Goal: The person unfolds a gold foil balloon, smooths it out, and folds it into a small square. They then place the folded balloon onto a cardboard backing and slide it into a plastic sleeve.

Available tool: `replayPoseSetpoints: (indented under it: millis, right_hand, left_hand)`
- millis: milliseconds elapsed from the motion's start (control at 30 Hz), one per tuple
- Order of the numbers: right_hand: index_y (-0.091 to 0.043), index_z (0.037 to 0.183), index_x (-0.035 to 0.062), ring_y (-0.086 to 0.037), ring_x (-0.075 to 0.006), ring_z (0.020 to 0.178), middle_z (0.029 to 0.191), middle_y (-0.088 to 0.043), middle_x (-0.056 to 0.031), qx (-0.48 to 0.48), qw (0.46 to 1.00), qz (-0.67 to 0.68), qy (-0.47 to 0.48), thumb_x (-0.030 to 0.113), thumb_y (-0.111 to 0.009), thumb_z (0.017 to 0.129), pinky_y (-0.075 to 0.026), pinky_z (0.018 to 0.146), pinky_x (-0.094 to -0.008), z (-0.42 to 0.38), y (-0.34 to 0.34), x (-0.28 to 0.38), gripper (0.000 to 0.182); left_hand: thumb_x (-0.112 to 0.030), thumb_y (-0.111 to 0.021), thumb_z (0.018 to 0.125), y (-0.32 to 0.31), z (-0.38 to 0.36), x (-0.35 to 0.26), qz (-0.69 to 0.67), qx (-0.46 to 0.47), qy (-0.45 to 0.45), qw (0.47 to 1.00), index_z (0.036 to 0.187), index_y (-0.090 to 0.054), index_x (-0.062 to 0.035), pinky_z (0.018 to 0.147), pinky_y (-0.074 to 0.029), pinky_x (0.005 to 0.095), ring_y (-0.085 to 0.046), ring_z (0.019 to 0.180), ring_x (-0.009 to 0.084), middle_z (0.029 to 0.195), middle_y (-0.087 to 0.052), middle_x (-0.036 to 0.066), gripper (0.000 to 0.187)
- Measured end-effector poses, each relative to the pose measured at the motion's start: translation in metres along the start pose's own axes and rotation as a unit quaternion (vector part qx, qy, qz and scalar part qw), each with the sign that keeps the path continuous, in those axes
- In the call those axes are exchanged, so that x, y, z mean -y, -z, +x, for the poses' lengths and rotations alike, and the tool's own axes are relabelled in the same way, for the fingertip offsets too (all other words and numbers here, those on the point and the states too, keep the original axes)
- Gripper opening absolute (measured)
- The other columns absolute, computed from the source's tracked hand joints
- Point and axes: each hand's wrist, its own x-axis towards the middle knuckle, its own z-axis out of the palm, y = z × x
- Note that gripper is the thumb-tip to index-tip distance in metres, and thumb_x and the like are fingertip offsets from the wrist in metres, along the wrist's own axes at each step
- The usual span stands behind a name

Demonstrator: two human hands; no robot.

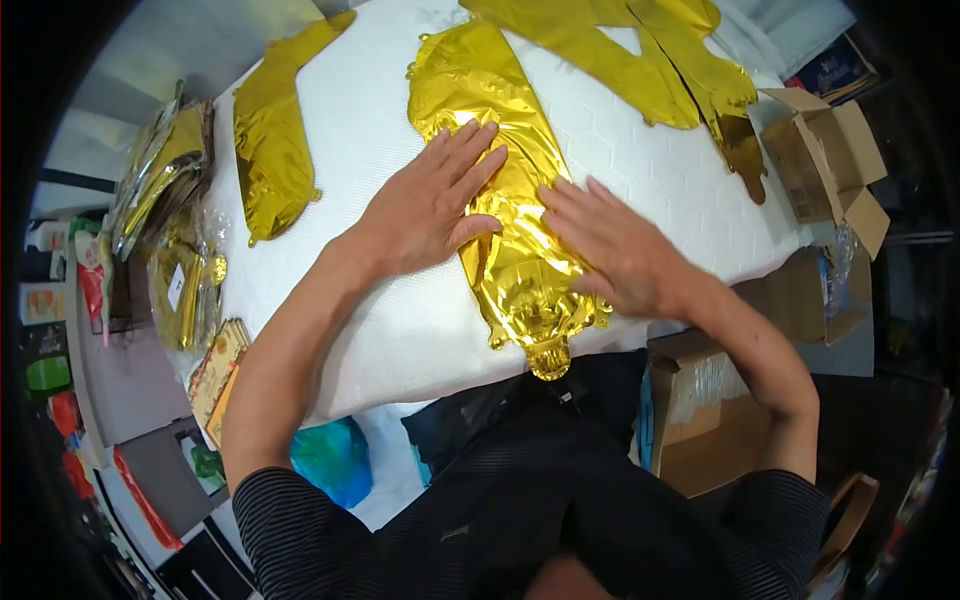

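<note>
A gold foil balloon (490, 85), mostly flat and creased, lies lengthwise in front of me on a white padded surface (390, 325). Its narrow tabbed end hangs at the near edge, close to my body. My left hand (430, 205) rests on the balloon's left side with fingers stretched out and thumb apart. On the right side, my right hand (620, 245) lies over the foil, fingers extended and slightly spread. Both palms face down, pressing on the foil, and part of the balloon is hidden under them.
Another flat gold foil balloon (275, 150) lies to the left, and more gold foil (620, 60) spreads at the back right. Packaged foil pieces (185, 290) hang by the left edge. Open cardboard boxes (810, 165) stand right, another box (710, 425) below. A blue bag (335, 460) sits under the surface.
</note>
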Motion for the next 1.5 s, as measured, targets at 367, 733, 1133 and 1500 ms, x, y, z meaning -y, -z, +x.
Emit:
replayPoseSetpoints:
  millis: [367, 733, 1133, 1500]
  right_hand:
    - [-0.044, 0.150, -0.0005, -0.042, -0.0355, 0.147, 0.155, -0.048, -0.0195, -0.045, 0.999, -0.005, 0.003, 0.017, -0.063, 0.098, -0.028, 0.126, -0.0499, 0.019, 0.022, -0.010, 0.059]
    - [-0.042, 0.153, 0.0000, -0.032, -0.0305, 0.153, 0.162, -0.039, -0.0176, -0.053, 0.992, -0.113, -0.033, 0.028, -0.056, 0.104, -0.022, 0.129, -0.0453, 0.071, -0.006, -0.057, 0.058]
    - [-0.045, 0.149, -0.0010, -0.035, -0.0304, 0.151, 0.161, -0.041, -0.0173, -0.071, 0.992, -0.108, 0.015, 0.024, -0.056, 0.105, -0.022, 0.129, -0.0447, 0.071, -0.006, -0.066, 0.052]
    - [-0.042, 0.151, -0.0024, -0.035, -0.0366, 0.151, 0.160, -0.040, -0.0222, -0.050, 0.998, -0.039, -0.014, 0.022, -0.060, 0.101, -0.024, 0.127, -0.0491, 0.038, -0.001, -0.029, 0.058]
  left_hand:
    - [-0.057, -0.045, 0.104, 0.001, -0.001, -0.002, -0.003, 0.009, 0.009, 1.000, 0.160, -0.032, -0.0035, 0.129, -0.017, 0.0450, -0.020, 0.157, 0.0341, 0.168, -0.025, 0.018, 0.078]
    - [-0.057, -0.046, 0.103, -0.005, -0.003, 0.000, -0.015, -0.006, 0.006, 1.000, 0.159, -0.031, -0.0021, 0.129, -0.017, 0.0440, -0.021, 0.157, 0.0349, 0.167, -0.026, 0.021, 0.080]
    - [-0.056, -0.050, 0.102, -0.002, 0.000, 0.000, 0.005, -0.022, -0.004, 1.000, 0.157, -0.038, -0.0059, 0.128, -0.022, 0.0465, -0.025, 0.155, 0.0389, 0.164, -0.032, 0.022, 0.075]
    - [-0.059, -0.047, 0.102, 0.000, 0.000, -0.003, -0.007, -0.010, 0.010, 1.000, 0.158, -0.037, -0.0066, 0.128, -0.021, 0.0470, -0.024, 0.155, 0.0390, 0.164, -0.032, 0.021, 0.077]
